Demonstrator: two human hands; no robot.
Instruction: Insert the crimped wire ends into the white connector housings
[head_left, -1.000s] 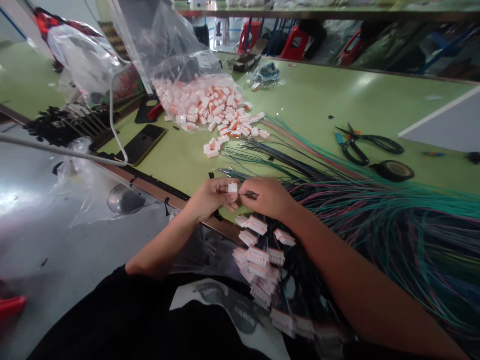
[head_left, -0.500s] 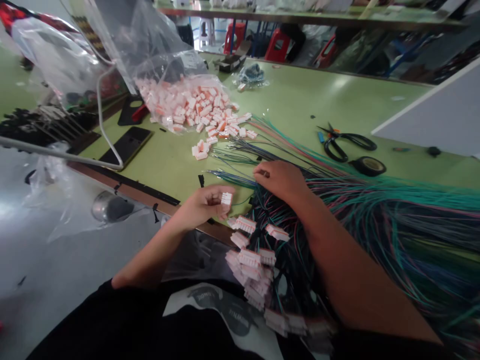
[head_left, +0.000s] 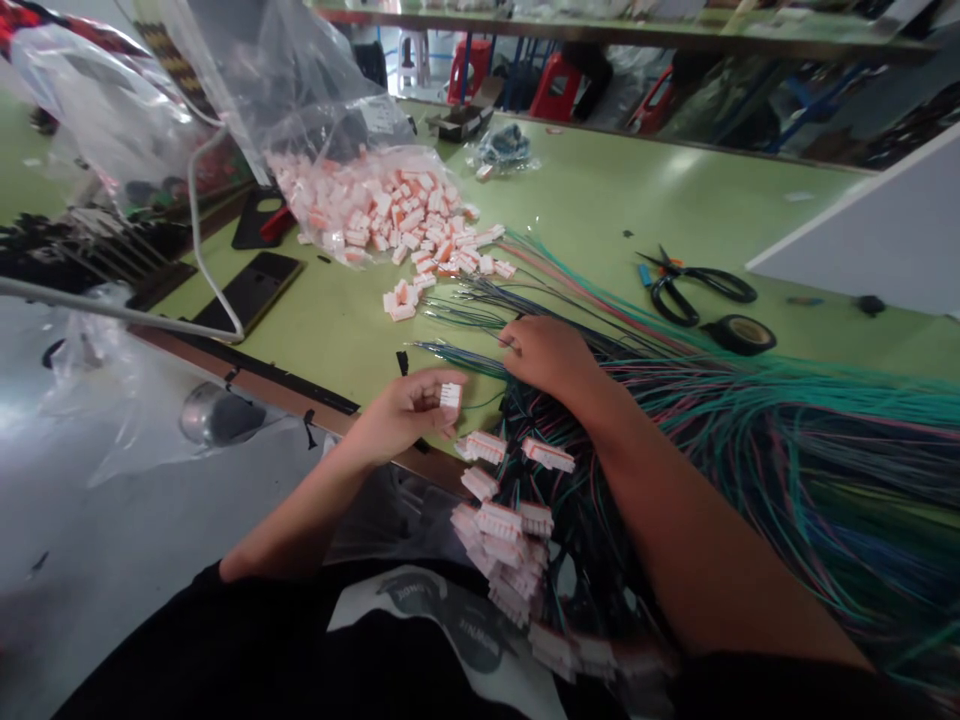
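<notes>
A small white connector housing [head_left: 450,397] with slots along its face is pinched in my left hand [head_left: 405,412], near the table's front edge. A thin green wire [head_left: 484,402] runs from beside the housing toward the right. My right hand [head_left: 551,352] is closed, its fingertips at the loose wire ends; what they pinch is too small to make out. Blue and green wires [head_left: 457,352] with bare metal tips lie left of those fingers. Below, finished-looking white and orange connectors [head_left: 501,520] on wires hang over the edge in a cluster.
Loose white-orange connectors [head_left: 409,215] spill from a clear plastic bag [head_left: 300,90]. A phone [head_left: 259,290] lies on the left. Scissors [head_left: 679,285] and black tape [head_left: 741,334] lie on the right, behind a long wire bundle [head_left: 795,385]. A bent metal rod [head_left: 199,215] stands at left.
My right hand has shifted slightly left and up along the wires, and its fingers have drawn closer together. My left hand still holds the connector housing in nearly the same place.
</notes>
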